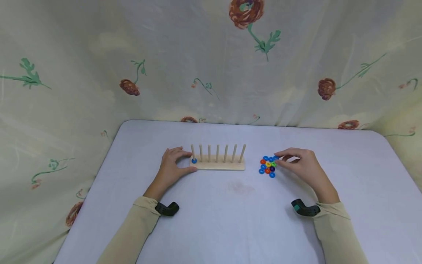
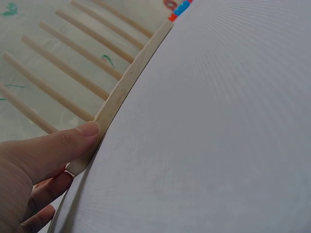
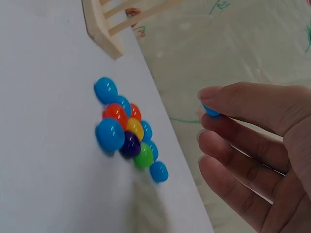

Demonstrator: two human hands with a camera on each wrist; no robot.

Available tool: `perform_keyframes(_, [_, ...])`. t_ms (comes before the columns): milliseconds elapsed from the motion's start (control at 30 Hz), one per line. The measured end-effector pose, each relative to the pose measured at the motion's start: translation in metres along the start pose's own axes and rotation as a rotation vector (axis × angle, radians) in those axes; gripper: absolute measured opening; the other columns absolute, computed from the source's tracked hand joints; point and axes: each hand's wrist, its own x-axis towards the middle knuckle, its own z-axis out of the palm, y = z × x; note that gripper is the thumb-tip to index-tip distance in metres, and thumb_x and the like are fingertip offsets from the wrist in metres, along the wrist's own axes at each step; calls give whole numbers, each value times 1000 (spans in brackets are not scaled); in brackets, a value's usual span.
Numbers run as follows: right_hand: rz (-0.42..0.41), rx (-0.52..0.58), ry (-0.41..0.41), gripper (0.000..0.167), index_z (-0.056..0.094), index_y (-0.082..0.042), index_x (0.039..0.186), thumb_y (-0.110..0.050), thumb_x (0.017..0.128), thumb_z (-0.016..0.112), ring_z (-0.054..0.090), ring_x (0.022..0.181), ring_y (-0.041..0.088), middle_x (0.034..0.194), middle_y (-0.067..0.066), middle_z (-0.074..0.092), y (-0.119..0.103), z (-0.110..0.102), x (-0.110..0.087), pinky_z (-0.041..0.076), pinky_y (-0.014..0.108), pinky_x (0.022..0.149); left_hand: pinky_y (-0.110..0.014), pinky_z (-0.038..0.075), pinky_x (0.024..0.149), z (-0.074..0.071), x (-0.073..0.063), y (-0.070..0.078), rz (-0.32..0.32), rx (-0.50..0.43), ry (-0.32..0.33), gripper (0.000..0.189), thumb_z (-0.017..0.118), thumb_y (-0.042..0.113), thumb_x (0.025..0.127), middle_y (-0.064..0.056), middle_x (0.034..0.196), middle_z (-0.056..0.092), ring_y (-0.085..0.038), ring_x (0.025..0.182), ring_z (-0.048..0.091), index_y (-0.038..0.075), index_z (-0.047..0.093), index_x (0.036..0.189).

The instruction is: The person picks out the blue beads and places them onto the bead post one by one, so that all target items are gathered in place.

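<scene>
A wooden peg board (image 1: 217, 167) with a row of several upright pegs stands on the table. My left hand (image 1: 169, 167) holds its left end, the thumb (image 2: 88, 129) on the near edge and the other fingers round the end. A blue bead (image 1: 194, 161) sits at the foot of the leftmost peg. To the right of the board, my right hand (image 1: 303, 163) pinches a blue bead (image 3: 211, 111) between thumb and forefinger. It is raised beside a cluster of loose beads, among them a yellow bead (image 3: 134, 129), a green bead (image 3: 144, 155) and a dark purple bead (image 3: 130, 144).
The other loose beads are blue and orange-red, such as the orange-red bead (image 1: 267, 171) at the near side of the cluster. A white cloth covers the table (image 1: 214, 220). Behind it hangs a flower-patterned curtain (image 1: 184, 44).
</scene>
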Motion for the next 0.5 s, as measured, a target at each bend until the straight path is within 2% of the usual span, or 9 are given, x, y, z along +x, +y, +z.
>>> perform_keyframes(67, [-16,8,6,24,79,-10,114,-21,92,80,62,89,1,110,8,78,-6,0,2,56,10,74,-57,9,133,0,0,0,0,0,3,55,94,32,74,-13,138,68,-34,149,44,11,74,122])
perform_keyframes(300, [-31,11,20,27,78,-10,116,-23,93,79,66,95,17,110,7,78,-30,5,11,55,10,74,-58,9,133,0,0,0,2,-4,4,55,94,31,74,-13,136,69,-34,148,45,10,74,121])
perform_keyframes(500, [-70,41,46,25,79,-11,114,-22,92,80,70,98,22,110,7,78,-49,9,19,54,9,77,-58,10,133,0,0,0,3,3,4,55,94,32,74,-13,136,69,-34,148,45,10,75,121])
